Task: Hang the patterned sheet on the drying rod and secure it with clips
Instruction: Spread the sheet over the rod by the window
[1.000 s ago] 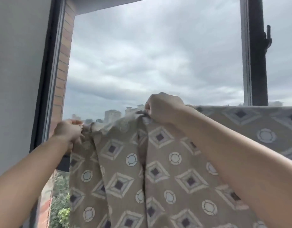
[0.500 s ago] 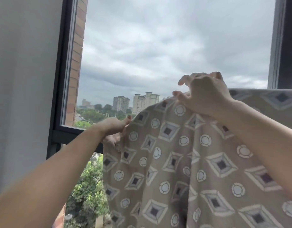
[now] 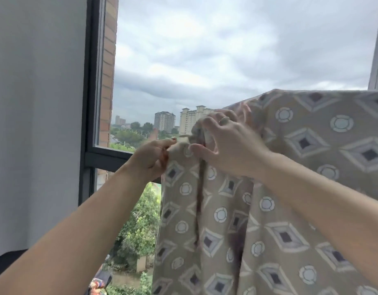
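The patterned sheet [image 3: 290,188] is being spread: its corner is pinched by the left hand [image 3: 150,159], its bunched top clutched by the right hand [image 3: 232,145]. Leftward smoothing is judged next.

Your right hand [image 3: 232,145] now sits lower and has closed in on your left hand [image 3: 150,159], which were well apart half a second ago. The patterned sheet [image 3: 290,188] top edge now bunches into a fold between them.
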